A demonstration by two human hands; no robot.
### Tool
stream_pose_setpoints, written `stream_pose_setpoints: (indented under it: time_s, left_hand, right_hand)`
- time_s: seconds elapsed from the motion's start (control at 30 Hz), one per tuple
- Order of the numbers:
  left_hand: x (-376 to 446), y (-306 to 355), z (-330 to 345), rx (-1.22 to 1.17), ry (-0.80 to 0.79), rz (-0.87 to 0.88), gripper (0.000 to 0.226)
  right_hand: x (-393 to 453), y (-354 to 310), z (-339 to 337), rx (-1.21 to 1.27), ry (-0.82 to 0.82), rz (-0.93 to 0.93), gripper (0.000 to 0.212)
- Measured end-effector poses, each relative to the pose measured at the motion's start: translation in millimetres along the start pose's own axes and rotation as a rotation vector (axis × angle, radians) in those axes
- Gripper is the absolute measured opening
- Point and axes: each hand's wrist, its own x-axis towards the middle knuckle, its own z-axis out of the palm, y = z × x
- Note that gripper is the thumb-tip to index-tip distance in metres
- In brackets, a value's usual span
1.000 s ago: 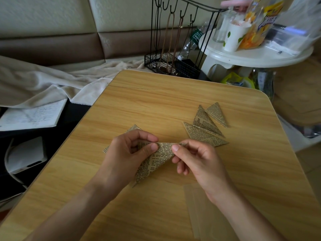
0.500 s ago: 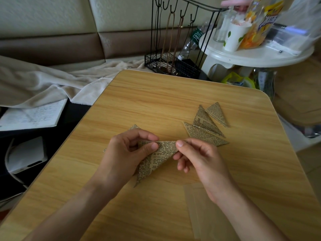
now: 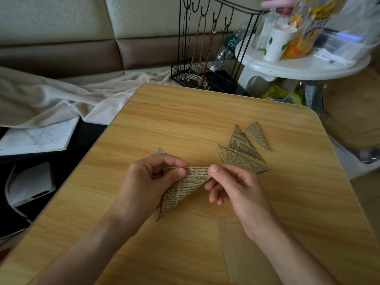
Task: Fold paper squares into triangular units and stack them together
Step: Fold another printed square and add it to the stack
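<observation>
Head view: a newsprint paper triangle [image 3: 185,188] is held just above the middle of the wooden table [image 3: 185,120], long fold edge on top, point hanging down toward the person. The left hand [image 3: 152,182] pinches its upper left corner between thumb and forefinger. The right hand [image 3: 236,188] pinches the upper right corner, other fingers curled beneath. Under the left hand, the corner of another printed sheet [image 3: 158,151] pokes out flat on the table. To the right and farther off, three folded triangles [image 3: 244,149] lie overlapping, the nearest tip just beside the right forefinger. A translucent sheet [image 3: 242,249] lies flat under the right forearm. Bare tabletop spreads beyond the hands to the far edge, where a black wire rack [image 3: 207,79] stands close behind; the right edge curves near a white round stand [image 3: 298,66].
</observation>
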Motion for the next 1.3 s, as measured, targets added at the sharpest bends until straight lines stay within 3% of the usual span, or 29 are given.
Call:
stream_pose_setpoints:
  time_s: [0.5, 0.9, 1.07, 1.2, 1.3]
  left_hand:
    - [-1.8, 3.8, 1.0, -0.019, 0.032, -0.028, 0.017]
    - [-1.6, 3.8, 0.5, 0.0, 0.031, -0.045, 0.017]
    - [-2.5, 2.9, 0.9, 0.032, 0.046, -0.025, 0.011]
    - [-2.9, 4.1, 1.7, 0.02, 0.052, -0.016, 0.012]
    - [-3.8, 4.8, 2.3, 0.002, 0.039, -0.01, 0.013]
  right_hand:
    - [-1.8, 0.6, 0.8, -0.046, 0.015, -0.045, 0.023]
    - [2.1, 3.2, 1.8, 0.054, 0.061, -0.026, 0.041]
    - [-0.2, -0.9, 1.2, -0.038, -0.048, -0.078, 0.042]
    - [-1.7, -4.3, 1.4, -0.049, -0.11, -0.062, 0.063]
    - [-2.1, -3.8, 3.4, -0.127, -0.089, -0.09, 0.047]
